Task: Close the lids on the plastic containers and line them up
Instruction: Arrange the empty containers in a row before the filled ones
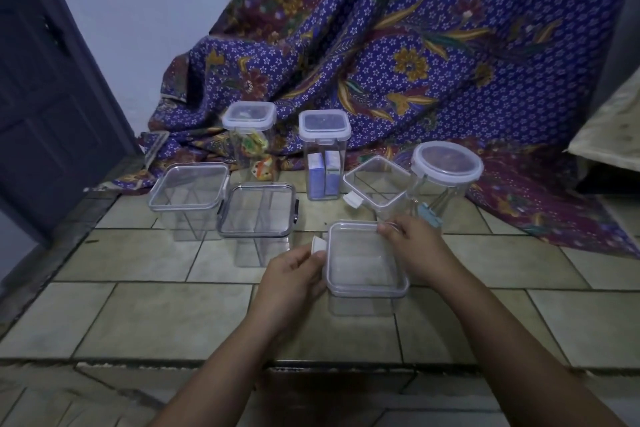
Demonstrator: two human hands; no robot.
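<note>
Nearest the camera on the tiled floor (145,319): clear square container (365,282), lid seated. Left hand (294,276) pinches its raised white side latch (318,246); right hand (414,248) curls over the far right corner. Behind, left to right: two lidded clear boxes (188,199) (258,218), two tall canisters (250,139) (324,152), a tilted open box (377,189), a round-lidded jar (445,180). Patterned cloth (415,45) drapes behind.

floral batik cloth (415,55) draped behind | dark door (41,97) left | tiled floor (156,315)
</note>
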